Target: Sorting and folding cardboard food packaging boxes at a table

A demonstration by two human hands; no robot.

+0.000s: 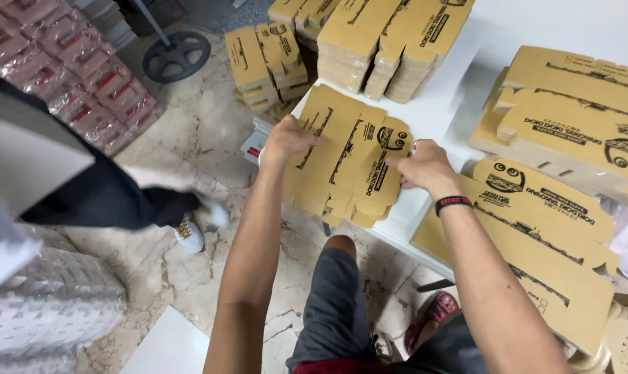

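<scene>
My left hand (286,140) curls its fingers over the left edge of the flat cardboard box blank (345,156) at the frame's centre, while my right hand (425,166) pinches its right flap, fingers closed on the card. The blank lies on the white table (438,104), overhanging its corner. I'd keep both grips even and press along the creases. More stacked blanks (376,41) sit upper centre.
</scene>
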